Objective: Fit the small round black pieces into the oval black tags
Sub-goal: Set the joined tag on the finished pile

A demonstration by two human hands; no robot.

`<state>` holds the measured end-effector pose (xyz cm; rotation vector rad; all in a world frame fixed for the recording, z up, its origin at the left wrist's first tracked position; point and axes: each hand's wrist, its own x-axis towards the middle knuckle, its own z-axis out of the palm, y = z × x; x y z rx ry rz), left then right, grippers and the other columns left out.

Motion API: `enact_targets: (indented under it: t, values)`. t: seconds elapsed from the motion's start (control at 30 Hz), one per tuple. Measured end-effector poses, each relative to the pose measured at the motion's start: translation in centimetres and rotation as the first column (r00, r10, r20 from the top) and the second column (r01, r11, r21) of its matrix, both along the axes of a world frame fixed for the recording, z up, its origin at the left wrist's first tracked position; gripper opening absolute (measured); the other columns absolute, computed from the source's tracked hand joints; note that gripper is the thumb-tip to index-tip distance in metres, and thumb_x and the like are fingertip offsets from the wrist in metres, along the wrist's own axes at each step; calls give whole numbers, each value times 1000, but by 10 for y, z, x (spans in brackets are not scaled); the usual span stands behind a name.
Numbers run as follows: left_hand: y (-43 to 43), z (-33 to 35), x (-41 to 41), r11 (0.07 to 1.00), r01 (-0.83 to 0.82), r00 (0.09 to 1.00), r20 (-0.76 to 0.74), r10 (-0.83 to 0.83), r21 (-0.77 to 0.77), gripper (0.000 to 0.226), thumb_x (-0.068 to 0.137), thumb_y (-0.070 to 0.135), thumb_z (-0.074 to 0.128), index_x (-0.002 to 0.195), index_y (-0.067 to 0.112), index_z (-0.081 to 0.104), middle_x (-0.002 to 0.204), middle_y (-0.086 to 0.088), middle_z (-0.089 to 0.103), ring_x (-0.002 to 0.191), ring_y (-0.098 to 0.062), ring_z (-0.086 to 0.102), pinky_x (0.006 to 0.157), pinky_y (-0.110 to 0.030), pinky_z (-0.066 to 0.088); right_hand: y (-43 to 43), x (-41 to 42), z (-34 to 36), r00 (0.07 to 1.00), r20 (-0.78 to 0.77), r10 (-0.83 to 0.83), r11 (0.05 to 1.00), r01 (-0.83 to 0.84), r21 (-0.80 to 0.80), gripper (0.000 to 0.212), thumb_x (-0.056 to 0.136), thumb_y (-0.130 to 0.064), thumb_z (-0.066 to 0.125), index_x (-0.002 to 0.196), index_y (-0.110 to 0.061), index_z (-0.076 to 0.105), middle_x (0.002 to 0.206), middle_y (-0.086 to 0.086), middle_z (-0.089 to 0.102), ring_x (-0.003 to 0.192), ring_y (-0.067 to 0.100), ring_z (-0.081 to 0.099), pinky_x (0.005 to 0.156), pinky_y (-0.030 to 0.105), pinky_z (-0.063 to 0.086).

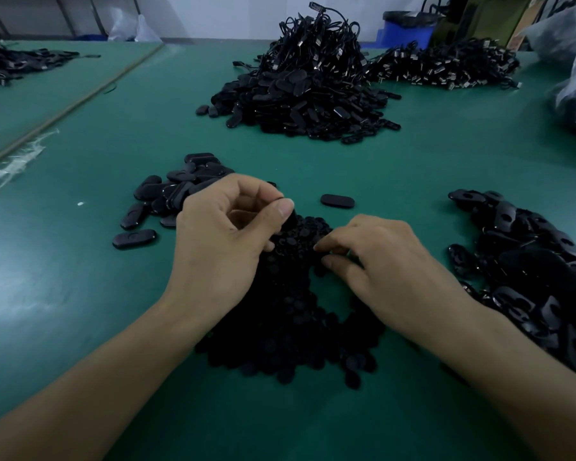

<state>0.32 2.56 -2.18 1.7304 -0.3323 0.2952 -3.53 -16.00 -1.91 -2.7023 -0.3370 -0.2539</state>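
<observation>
pinching an oval tag (289, 218) with thumb and curled fingers, left hand (220, 234) holds it just above the heap of small round pieces (286, 334). right hand (389, 261) has thumb and forefinger nearly closed in that heap; cannot tell if a piece is actually held. small cluster of tags (177, 191) on the left looks fitted, the bigger heap of tags with open holes (532, 261) on the right looks undone, so probably early, most left. lone tag (337, 201) lies ahead on the green table (80, 294). no readable writing or brand.
</observation>
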Motion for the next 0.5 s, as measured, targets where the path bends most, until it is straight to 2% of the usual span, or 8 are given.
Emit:
enact_targets:
  t: [0.13,0.27,0.3,0.43,0.5]
  values:
    - [-2,0,2,999,8,999,-48,-10,-45,12,93,11,69,101,19,70,75,4,72,66,-9,69,62,-19,56,0,3,-5,1000,24,-17,996,15,86,11,94,-26,66,103,-30,71,95,-13,63,91,10,59,86,34,51]
    - [-2,-2,4,999,5,998,-55,-7,-33,11,94,13,68,93,22,73,76,6,75,68,-8,71,64,-19,56,-3,4,-6,998,55,-34,982,23,186,9,92,-21,68,90,-30,66,89,-16,59,85,0,53,76,15,41]
    - [-2,-2,4,999,4,998,-60,-6,-34,10,93,13,69,92,22,73,77,5,75,70,-10,71,65,-19,57,-2,4,-5,997,64,-40,972,24,232,11,94,-20,66,89,-29,63,88,-16,59,84,0,55,73,13,41]
    - [-2,-3,4,992,40,993,-106,-53,-121,11,92,8,71,91,18,73,78,-1,76,75,-17,75,68,-22,59,0,1,-1,997,68,-43,887,7,461,17,95,-16,64,86,-29,60,79,-10,67,79,7,63,69,21,49]
    - [-3,-4,3,990,64,992,-99,-77,-126,11,92,7,71,91,17,73,79,-2,76,77,-18,75,69,-23,60,2,0,1,995,90,-45,853,-9,521,18,93,-16,67,84,-31,62,81,-14,68,77,7,65,68,19,50]
